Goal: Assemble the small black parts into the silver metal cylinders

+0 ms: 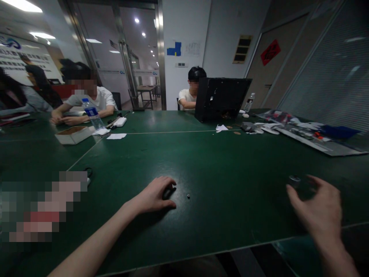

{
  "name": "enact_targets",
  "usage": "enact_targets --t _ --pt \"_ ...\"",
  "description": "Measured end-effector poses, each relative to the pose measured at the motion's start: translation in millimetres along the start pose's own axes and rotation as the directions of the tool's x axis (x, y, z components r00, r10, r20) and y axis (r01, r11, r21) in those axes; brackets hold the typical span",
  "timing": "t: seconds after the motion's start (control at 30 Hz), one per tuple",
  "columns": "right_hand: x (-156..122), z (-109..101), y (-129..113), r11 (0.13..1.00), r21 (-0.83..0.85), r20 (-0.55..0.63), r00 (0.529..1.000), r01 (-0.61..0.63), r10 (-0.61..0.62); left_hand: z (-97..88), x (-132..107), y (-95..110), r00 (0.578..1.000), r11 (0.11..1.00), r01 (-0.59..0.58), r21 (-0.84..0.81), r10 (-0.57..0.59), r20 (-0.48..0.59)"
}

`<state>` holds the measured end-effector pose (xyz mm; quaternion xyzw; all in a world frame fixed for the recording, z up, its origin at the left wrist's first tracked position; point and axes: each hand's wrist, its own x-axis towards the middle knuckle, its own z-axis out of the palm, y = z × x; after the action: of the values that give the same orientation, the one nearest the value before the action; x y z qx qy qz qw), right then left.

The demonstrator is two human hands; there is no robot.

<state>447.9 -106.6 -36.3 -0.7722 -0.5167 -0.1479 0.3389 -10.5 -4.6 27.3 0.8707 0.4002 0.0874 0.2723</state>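
Note:
My left hand (157,195) rests on the green table (201,161), its fingers curled round a small dark object (168,191) that I cannot make out. A tiny dark round part (188,196) lies on the table just right of that hand. My right hand (318,209) hovers near the table's front right, fingers spread and curved. A small dark cylindrical part (294,180) stands on the table just beyond its fingertips, apart from them.
A black laptop (220,99) stands at the far side with a person behind it. Another person sits far left by a water bottle (91,112) and a cardboard box (74,134). Papers and tools (305,132) lie at the right. The table edge runs close to me.

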Motion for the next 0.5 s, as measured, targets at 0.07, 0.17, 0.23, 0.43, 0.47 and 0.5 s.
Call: enact_targets --t 0.07,0.17,0.23,0.43,0.47,0.5 --pt "3.8 3.9 -52.1 0.996 0.086 0.123 0.992 -0.002 -0.009 -0.1 0.2 -0.2 1.0 1.0 0.008 0.005 -0.008 0.003" --pt "2.3 9.0 -128.1 0.937 0.322 0.464 0.841 0.134 -0.279 -0.5 0.3 -0.7 1.0 1.0 0.004 0.009 -0.004 0.011" --pt "-3.1 12.4 -169.1 0.862 0.447 0.576 0.66 0.239 -0.481 -0.7 0.6 -0.9 1.0 1.0 -0.006 0.01 0.005 0.012" --pt "-8.2 32.8 -232.3 0.701 0.549 0.621 0.34 0.455 -0.706 -0.8 1.8 1.2 0.999 0.998 -0.043 0.056 0.043 -0.002" --pt "-6.1 37.1 -236.6 0.691 0.558 0.621 0.32 0.459 -0.715 -1.0 1.8 1.7 0.999 0.997 -0.041 0.061 0.041 0.0" --pt "-3.7 41.3 -239.8 0.681 0.576 0.62 0.3 0.452 -0.724 -1.2 1.8 2.2 0.999 0.997 -0.038 0.063 0.038 -0.001"
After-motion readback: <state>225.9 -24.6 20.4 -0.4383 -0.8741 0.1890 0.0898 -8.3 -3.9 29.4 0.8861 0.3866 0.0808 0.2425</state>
